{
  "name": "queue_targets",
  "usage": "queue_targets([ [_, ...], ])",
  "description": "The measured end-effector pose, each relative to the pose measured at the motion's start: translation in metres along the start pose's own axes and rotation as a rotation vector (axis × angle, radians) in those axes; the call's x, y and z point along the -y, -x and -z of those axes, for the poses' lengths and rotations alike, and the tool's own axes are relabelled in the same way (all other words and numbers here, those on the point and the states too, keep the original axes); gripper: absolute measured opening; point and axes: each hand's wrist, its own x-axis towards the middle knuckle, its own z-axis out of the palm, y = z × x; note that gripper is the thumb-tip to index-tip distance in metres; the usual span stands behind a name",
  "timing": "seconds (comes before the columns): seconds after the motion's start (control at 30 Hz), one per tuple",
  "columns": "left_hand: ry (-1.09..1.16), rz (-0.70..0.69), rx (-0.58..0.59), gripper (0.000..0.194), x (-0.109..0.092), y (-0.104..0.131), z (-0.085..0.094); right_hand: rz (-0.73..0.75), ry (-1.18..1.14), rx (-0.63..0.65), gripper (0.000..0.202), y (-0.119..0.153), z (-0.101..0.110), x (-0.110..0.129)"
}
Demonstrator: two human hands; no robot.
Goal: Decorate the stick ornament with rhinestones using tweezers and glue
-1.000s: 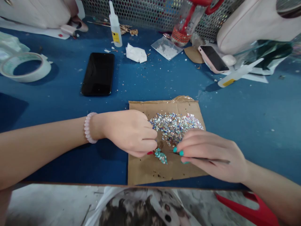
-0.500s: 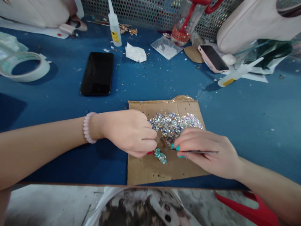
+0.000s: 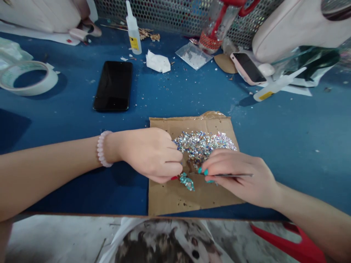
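My left hand [image 3: 153,155], with a pink bead bracelet at its wrist, is closed, its red-nailed fingertip at the end of a small teal piece covered in sparkling stones [image 3: 187,182]. Between the fingers and thumb of my right hand [image 3: 242,175], I pinch thin metal tweezers [image 3: 229,175]. Their tip points left, just above the teal piece; whether it carries a stone is too small to tell. A loose pile of glittering rhinestones [image 3: 201,144] lies on the cardboard sheet [image 3: 167,202] beyond both hands.
A black phone [image 3: 113,86] and a tape roll [image 3: 30,87] lie to the left. Glue bottles [image 3: 134,34] [image 3: 270,90], crumpled tissue [image 3: 158,62] and a small plastic bag [image 3: 193,56] lie farther back. A pink phone [image 3: 248,68] and a red-handled clear cup [image 3: 215,27] are at back right.
My right hand and the tweezers have shifted very slightly left and up. My left hand and the teal piece stay in place.
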Motion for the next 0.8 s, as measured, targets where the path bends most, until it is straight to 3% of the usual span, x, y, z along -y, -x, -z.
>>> queue_targets([
  [0.8, 0.127, 0.002, 0.024, 0.033, -0.003, -0.0005, 0.0011, 0.015, -0.033, 0.023, 0.012, -0.0017, -0.0025, 0.001],
])
